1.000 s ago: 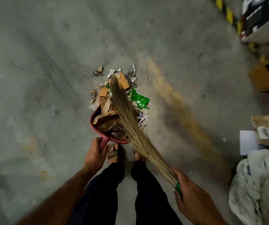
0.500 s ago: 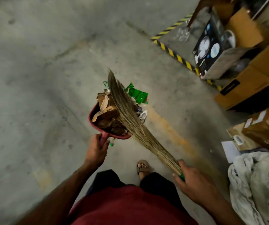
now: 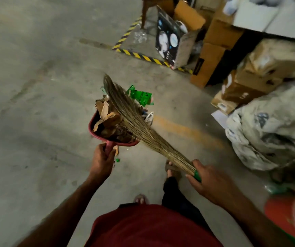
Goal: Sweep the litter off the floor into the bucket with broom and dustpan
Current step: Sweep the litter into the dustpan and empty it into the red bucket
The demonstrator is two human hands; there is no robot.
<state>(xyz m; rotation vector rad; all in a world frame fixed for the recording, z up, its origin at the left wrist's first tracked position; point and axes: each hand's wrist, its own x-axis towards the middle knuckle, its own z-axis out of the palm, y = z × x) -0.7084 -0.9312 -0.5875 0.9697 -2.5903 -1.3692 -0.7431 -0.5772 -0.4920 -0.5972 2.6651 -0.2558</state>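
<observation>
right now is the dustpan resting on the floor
No, the left hand holds the loaded dustpan up off the floor.

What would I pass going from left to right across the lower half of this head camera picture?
Left hand gripping the red dustpan handle → right hand gripping the broom → white sack → orange bucket at the right edge.

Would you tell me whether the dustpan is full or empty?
Full: the dustpan is heaped with cardboard scraps, held down by the broom.
</observation>
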